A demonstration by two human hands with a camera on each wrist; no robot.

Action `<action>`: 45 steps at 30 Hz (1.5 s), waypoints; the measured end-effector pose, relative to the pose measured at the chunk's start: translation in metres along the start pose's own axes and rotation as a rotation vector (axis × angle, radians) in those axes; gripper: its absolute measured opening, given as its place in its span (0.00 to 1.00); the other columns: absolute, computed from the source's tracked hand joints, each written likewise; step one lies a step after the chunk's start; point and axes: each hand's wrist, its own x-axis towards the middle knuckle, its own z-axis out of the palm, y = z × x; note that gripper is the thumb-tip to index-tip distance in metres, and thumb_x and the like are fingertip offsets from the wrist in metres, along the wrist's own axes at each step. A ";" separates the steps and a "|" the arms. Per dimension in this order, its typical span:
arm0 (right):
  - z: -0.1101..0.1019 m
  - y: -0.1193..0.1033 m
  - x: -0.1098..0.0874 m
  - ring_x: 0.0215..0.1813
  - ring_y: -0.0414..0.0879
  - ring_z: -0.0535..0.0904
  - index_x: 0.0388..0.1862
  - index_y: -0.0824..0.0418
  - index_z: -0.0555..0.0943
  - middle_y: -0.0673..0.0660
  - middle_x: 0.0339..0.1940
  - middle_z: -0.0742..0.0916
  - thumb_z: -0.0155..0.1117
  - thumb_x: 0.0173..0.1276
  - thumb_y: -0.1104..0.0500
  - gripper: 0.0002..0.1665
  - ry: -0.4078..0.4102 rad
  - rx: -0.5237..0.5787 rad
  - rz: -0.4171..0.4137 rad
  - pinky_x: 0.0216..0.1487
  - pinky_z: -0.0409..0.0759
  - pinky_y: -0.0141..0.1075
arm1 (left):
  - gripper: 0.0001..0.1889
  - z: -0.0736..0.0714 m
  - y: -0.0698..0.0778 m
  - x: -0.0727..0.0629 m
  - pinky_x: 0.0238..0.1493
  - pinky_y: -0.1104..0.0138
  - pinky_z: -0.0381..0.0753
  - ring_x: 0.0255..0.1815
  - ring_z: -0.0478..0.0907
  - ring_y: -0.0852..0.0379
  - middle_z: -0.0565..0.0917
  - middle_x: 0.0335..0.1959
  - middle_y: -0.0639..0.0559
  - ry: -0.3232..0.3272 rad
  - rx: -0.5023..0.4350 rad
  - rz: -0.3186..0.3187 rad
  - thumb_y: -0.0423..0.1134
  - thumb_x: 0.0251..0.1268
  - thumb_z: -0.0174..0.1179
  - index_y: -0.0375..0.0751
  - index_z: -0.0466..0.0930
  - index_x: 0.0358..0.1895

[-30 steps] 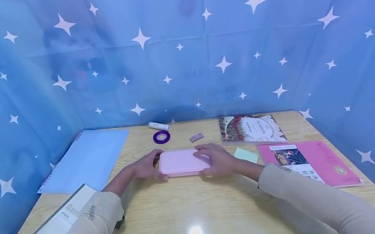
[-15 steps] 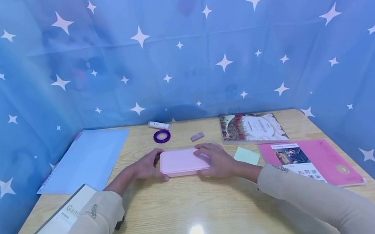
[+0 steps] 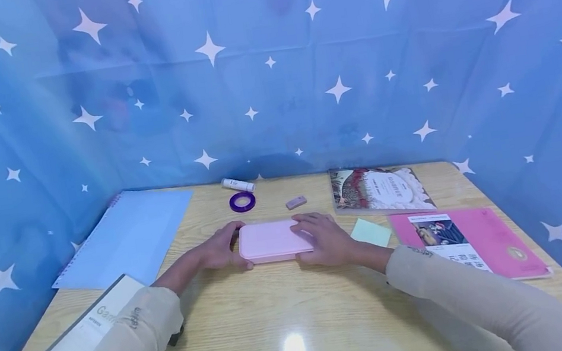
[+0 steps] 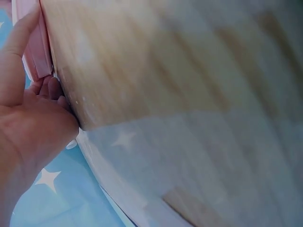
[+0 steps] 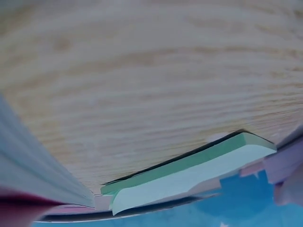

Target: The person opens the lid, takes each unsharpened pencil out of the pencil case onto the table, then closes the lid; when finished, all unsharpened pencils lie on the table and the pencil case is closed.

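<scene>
A blue curtain (image 3: pixel 268 84) with white stars fills the upper half of the head frame, and a wood-grain table (image 3: pixel 260 334) spreads across the lower half. Pale sleeves reach in from both bottom corners. On the table, a light-blue spiral-bound sheet (image 3: pixel 128 239) lies at middle left, a pink book (image 3: pixel 489 236) at lower right. A white notebook (image 3: pixel 75 342) sits at lower left, partly covered by a sleeve; a patterned book (image 3: pixel 380 191) lies right of centre, above the pink one.

The pink case (image 3: pixel 274 239) is just below the frame's centre, between both hands. The left hand (image 3: pixel 221 251) grips its left end, thumb along the near side; the right hand (image 3: pixel 325 241) grasps its right end, fingers over the top. Green sticky notes (image 3: pixel 370 233) lie just right of that hand. Above the case are a white tube (image 3: pixel 238 185), a purple tape ring (image 3: pixel 233 205) and a small mauve eraser (image 3: pixel 296 202).
</scene>
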 end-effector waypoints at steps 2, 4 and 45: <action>0.001 0.000 0.001 0.72 0.58 0.67 0.64 0.59 0.77 0.60 0.72 0.74 0.72 0.57 0.41 0.39 0.000 -0.003 -0.007 0.65 0.65 0.60 | 0.50 0.000 0.001 -0.001 0.71 0.48 0.61 0.71 0.63 0.37 0.66 0.68 0.35 0.006 -0.003 0.004 0.43 0.47 0.79 0.33 0.57 0.70; 0.001 0.000 0.001 0.71 0.58 0.68 0.64 0.60 0.77 0.61 0.71 0.74 0.72 0.57 0.41 0.39 0.002 -0.014 -0.021 0.65 0.66 0.60 | 0.50 0.000 0.000 -0.002 0.71 0.48 0.62 0.71 0.63 0.37 0.66 0.67 0.35 0.010 -0.006 0.000 0.44 0.47 0.79 0.34 0.57 0.70; 0.004 0.006 0.002 0.72 0.60 0.66 0.67 0.58 0.75 0.63 0.73 0.72 0.66 0.62 0.37 0.40 -0.033 -0.096 -0.072 0.67 0.64 0.61 | 0.52 0.005 -0.006 0.001 0.71 0.48 0.60 0.69 0.63 0.39 0.68 0.66 0.37 0.071 0.065 -0.009 0.48 0.43 0.81 0.35 0.58 0.69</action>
